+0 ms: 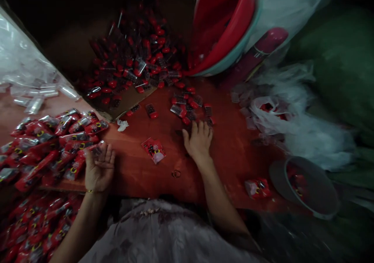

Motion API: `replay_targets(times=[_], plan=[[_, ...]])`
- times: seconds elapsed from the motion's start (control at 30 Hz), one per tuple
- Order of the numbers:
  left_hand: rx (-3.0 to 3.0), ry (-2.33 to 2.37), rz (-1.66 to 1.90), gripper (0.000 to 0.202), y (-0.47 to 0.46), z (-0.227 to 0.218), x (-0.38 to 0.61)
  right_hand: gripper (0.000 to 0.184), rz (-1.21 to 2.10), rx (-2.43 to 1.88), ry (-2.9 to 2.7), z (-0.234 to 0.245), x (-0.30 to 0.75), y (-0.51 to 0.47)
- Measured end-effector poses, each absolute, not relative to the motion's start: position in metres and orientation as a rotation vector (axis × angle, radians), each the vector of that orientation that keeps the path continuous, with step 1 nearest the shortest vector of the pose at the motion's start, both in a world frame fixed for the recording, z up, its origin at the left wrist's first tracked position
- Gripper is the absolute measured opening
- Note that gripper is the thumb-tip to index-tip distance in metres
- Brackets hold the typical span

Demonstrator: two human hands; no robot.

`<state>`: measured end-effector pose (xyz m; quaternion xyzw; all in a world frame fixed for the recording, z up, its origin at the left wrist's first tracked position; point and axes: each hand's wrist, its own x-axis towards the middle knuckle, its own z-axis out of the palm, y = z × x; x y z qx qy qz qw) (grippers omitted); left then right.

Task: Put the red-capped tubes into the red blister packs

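Observation:
My left hand [99, 170] is turned palm up at the right edge of a heap of filled red packets [48, 138], its fingers stretched out. A shiny packet [96, 149] lies against its thumb and fingers; I cannot tell if it is gripped. My right hand [200, 141] reaches over the red tabletop [172, 138] with fingers spread, palm down. Its fingertips are beside a small group of clear containers with red ends [184, 105]. Between the hands lies a flat red printed packet [154, 150], with a small ring-like band [176, 173] nearer me.
An open cardboard box [128, 99] spills many red-ended containers at the back. A red basin [247, 13] tilts beside it. Clear plastic bags [312, 134], a grey tub [283, 177] and a red packet [257, 188] stand right. More packets [37, 224] lie below left.

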<state>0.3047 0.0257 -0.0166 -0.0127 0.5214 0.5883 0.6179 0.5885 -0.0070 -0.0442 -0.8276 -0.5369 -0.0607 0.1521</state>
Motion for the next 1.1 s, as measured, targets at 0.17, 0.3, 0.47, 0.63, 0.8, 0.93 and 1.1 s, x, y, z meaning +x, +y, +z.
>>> replay_targets(times=[0.17,0.3,0.47,0.63,0.8,0.93,1.1], plan=[[0.393,1.177,1.081,0.056,0.007,-0.019,0.319,0.052,-0.138,-2.401,-1.724,-0.064,0.593,-0.016],[1.526,1.298,0.873,0.042,-0.001,-0.034,0.360,0.049,-0.149,-2.274,-1.793,-0.068,0.576,-0.036],[2.392,1.332,0.529,0.029,0.015,-0.051,0.385,0.047,-0.158,-2.160,-1.765,-0.071,0.573,-0.047],[2.443,1.413,0.516,0.026,0.026,-0.056,0.392,0.031,-0.150,-1.966,-1.671,-0.062,0.568,-0.049],[2.404,1.424,0.686,0.029,0.018,-0.047,0.397,0.024,0.264,-1.734,-1.444,-0.047,0.542,-0.050],[2.340,1.308,0.820,0.028,0.009,-0.036,0.398,0.022,0.638,-1.601,-1.190,-0.041,0.524,-0.041],[1.707,1.191,0.902,0.055,0.007,-0.030,0.398,0.031,0.718,-1.504,-1.098,-0.040,0.519,-0.035]])
